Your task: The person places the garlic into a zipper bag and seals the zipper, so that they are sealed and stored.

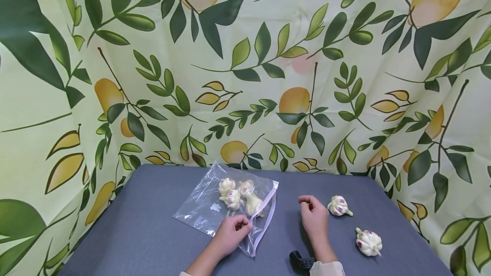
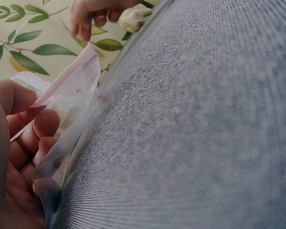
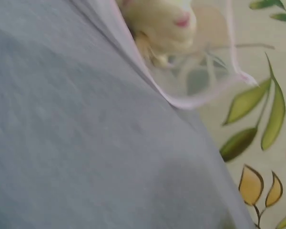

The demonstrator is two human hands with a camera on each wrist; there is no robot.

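Note:
A clear zip bag [image 1: 203, 199] with a pink-edged opening [image 2: 69, 76] lies on the table, several garlic bulbs [image 1: 232, 199] inside it. My left hand [image 1: 232, 233] pinches the bag near its opening between thumb and fingers. To the right of the bag is my right hand [image 1: 315, 220], its fingers loosely bent and nothing seen in them. Just right of that hand sits a garlic bulb [image 1: 338, 205]; another garlic bulb [image 1: 369, 242] lies nearer the front. In the right wrist view, a garlic bulb [image 3: 164, 24] shows inside the bag's gaping mouth.
The grey cloth-covered table [image 1: 145, 225] ends at a leaf-and-fruit patterned curtain [image 1: 253, 97] behind and on both sides. A black strap-like device [image 1: 301, 262] is at my right wrist.

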